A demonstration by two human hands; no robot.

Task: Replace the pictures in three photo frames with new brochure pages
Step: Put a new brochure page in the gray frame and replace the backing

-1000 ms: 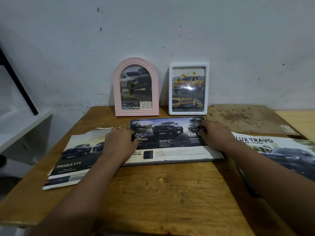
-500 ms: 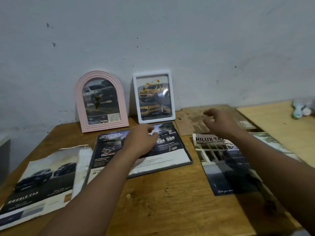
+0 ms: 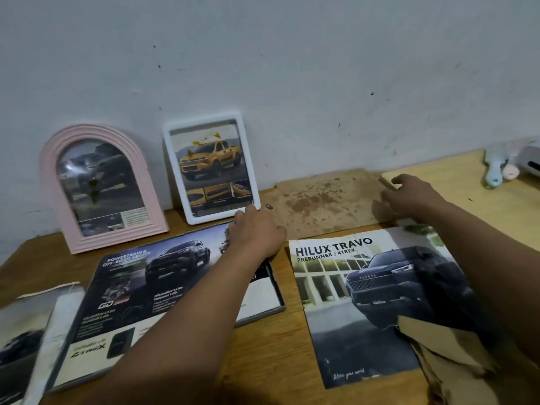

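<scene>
The right hand (image 3: 409,197), fingers loosely spread and holding nothing, hovered over the stained backing board (image 3: 324,200), which lay flat, long axis left-right, directly beneath and leftward.

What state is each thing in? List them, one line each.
Pink frame: upright against the wall, picture inside.
White frame: leaning on the wall, yellow truck picture inside.
Flat frame: lying on the table, brochure page on it.
Hilux brochure: flat, face up.
Backing board: flat by the wall, stained.
Left hand: at the white frame's lower corner.
Right hand: reaching to the board's far edge.
</scene>
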